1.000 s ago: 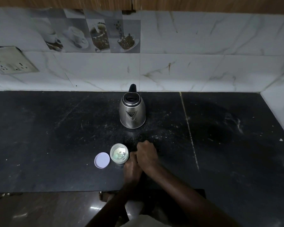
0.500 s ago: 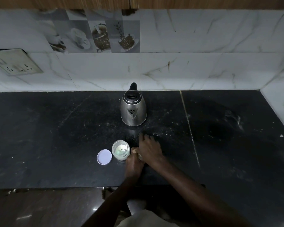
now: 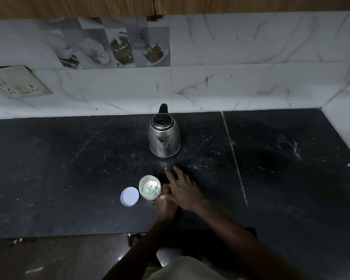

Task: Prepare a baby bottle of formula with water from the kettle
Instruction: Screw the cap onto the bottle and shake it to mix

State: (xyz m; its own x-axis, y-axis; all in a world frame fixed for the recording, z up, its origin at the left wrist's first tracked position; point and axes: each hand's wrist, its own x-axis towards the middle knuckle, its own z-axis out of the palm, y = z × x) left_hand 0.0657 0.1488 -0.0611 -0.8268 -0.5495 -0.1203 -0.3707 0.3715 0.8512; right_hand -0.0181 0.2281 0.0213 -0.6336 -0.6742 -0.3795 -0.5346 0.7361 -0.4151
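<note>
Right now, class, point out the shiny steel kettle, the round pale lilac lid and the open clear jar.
shiny steel kettle (image 3: 164, 141): head view, front wall under the spout.
round pale lilac lid (image 3: 130, 196): head view, centre of its face.
open clear jar (image 3: 149, 197): head view, near wall.

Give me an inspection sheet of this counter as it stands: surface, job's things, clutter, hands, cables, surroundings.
Surface: black stone counter, scratched, with pale specks in front of the kettle.
Job's things: steel kettle upright near the wall, spout toward the person; open clear container with something pale inside; round pale lid flat on the counter just left of it.
Clutter: nothing seen.
Hands: right hand with straight fingers pointing toward the kettle, holding nothing; left hand beside the container's right side, partly under the right hand, grip cannot be told.
Cables: nothing seen.
Surroundings: marble-look wall tiles, socket plate at left, wooden cupboard above.
</note>
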